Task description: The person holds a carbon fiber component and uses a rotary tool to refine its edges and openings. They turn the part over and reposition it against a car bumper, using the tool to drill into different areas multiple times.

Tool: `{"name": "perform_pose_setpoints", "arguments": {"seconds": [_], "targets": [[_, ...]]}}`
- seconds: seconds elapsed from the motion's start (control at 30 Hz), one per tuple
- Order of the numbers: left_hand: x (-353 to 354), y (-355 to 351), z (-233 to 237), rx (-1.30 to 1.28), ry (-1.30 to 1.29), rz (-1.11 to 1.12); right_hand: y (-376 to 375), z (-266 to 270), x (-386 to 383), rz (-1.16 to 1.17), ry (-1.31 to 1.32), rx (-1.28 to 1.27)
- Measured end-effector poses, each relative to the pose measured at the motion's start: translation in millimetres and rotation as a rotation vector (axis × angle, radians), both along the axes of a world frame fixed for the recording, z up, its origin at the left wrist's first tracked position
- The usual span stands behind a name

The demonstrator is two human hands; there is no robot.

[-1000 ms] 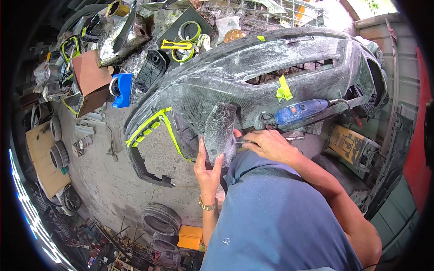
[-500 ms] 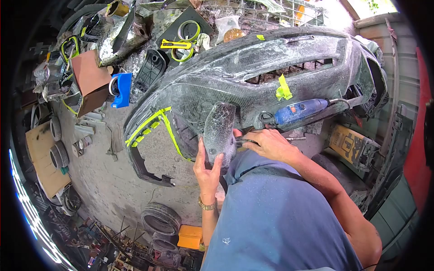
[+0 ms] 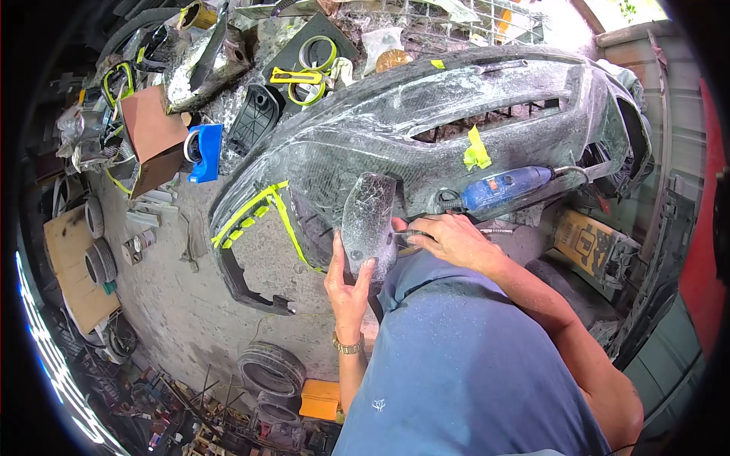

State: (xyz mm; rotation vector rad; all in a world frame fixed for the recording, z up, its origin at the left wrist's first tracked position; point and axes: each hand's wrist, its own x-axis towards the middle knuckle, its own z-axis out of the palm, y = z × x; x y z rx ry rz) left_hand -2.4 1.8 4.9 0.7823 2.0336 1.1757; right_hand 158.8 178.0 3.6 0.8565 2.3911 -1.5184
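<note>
My left hand [image 3: 347,292] is closed around the lower end of a dusty dark-grey curved panel piece [image 3: 369,209], thumb and fingers on its sides. Close to the piece's right edge, my right hand [image 3: 456,242] pinches a thin dark tool [image 3: 405,232] whose tip meets or nearly meets that edge. Its rear part is hidden in the palm. Behind both hands lies a large dust-covered car bumper [image 3: 342,156] with yellow-green tape [image 3: 477,150] on it. A blue power tool [image 3: 508,187] rests on the bumper above my right hand.
At the upper left are tape rolls [image 3: 317,53], a yellow cutter knife [image 3: 296,76], a blue tape dispenser [image 3: 205,153] and a cardboard box [image 3: 148,133]. Tyres [image 3: 271,370] lie on the concrete floor below. A yellow-and-black box [image 3: 582,239] stands at right, near a metal wall.
Almost nothing differs. My right hand and the thin tool have shifted very slightly at the panel piece's edge; my left hand keeps the piece in the same place.
</note>
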Motion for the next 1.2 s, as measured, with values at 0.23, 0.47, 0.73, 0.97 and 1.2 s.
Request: {"name": "perform_pose_setpoints", "arguments": {"seconds": [0.23,0.47,0.73,0.97,1.2], "targets": [[-4,-2,-6,0.025,-0.078,0.023,7,10,-1,0.068,-0.11,0.04],[-5,1,0,-0.002,-0.065,0.01,0,-4,-1,0.051,0.018,0.097],[-5,-1,-3,-0.012,-0.065,-0.004,3,-4,-3,0.054,0.006,0.067],[-5,0,-2,-0.018,-0.055,-0.005,-2,-16,3,0.028,0.09,0.098],[-5,-3,-4,-0.019,-0.048,-0.001,-5,-14,3,0.04,0.044,0.054]]}}
